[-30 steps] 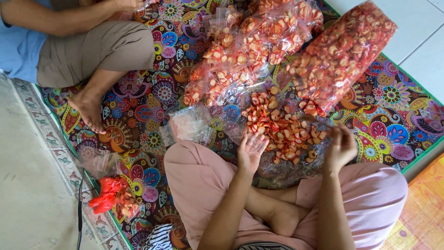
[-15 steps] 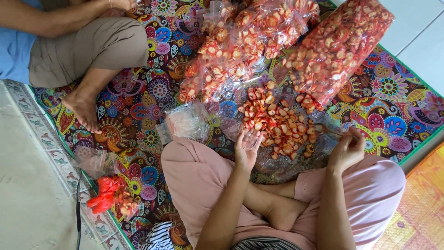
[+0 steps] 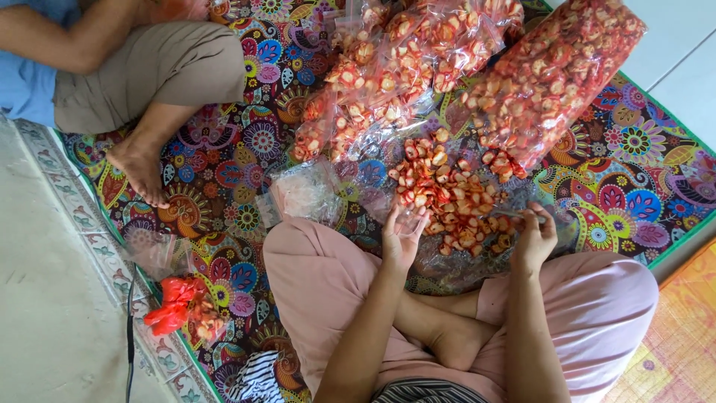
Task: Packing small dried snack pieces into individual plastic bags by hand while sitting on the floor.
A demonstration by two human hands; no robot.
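We're mid-sort at the red chip pile (image 3: 451,201) on the mat (image 3: 634,186). Left hand (image 3: 403,235) open, palm up, fingers spread, at the pile's near-left edge. Right hand (image 3: 533,239) pinches clear plastic sheet (image 3: 514,215). Next likely calls for scooping chips.

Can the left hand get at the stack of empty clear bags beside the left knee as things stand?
Probably yes. The left hand is open, holds nothing, and the empty clear bags lie on the mat just past the knee, with nothing between them.
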